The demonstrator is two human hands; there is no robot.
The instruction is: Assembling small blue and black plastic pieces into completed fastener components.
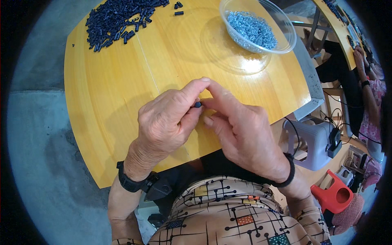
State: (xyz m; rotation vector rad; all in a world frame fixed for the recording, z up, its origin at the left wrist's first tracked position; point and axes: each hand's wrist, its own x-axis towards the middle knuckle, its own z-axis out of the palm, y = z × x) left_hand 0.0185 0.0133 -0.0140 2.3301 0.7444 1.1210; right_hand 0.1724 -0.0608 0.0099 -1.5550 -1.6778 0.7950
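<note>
The bench (110,102) is carrying a clear bowl (285,34). Above the near side, the right hand (249,132) is hovering with bent fingers, its hold unclear; the left hand (161,116) is pinching a small dark piece (198,105). Light, steady pressure is probably serving best.

a yellow desk (110,90) holds a heap of small dark cylinders (118,18), far left, and a clear bowl (284,33), far right.
</note>
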